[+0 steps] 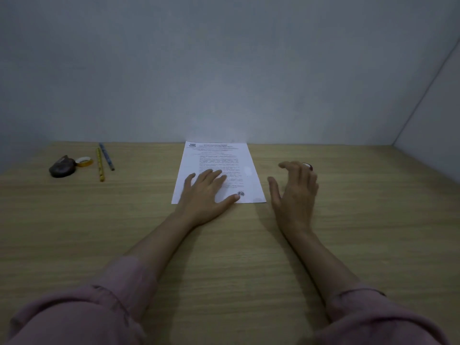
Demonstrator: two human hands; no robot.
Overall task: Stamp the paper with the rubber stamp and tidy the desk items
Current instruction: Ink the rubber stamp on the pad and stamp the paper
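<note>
The wood-grain desk (361, 245) held the smooth white paper (219, 155) at frame centre, long axis running up the frame. Your left hand (206, 191) lay flat on its lower half, fingers straight. Your right hand (295, 192) hovered just right of it, loosely open, empty; a small round thing, probably the stamp (308, 166), showed just beyond its fingertips.

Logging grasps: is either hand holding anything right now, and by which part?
Nothing is held. The left hand presses flat on the paper; the right hand hangs open beside it.
</note>
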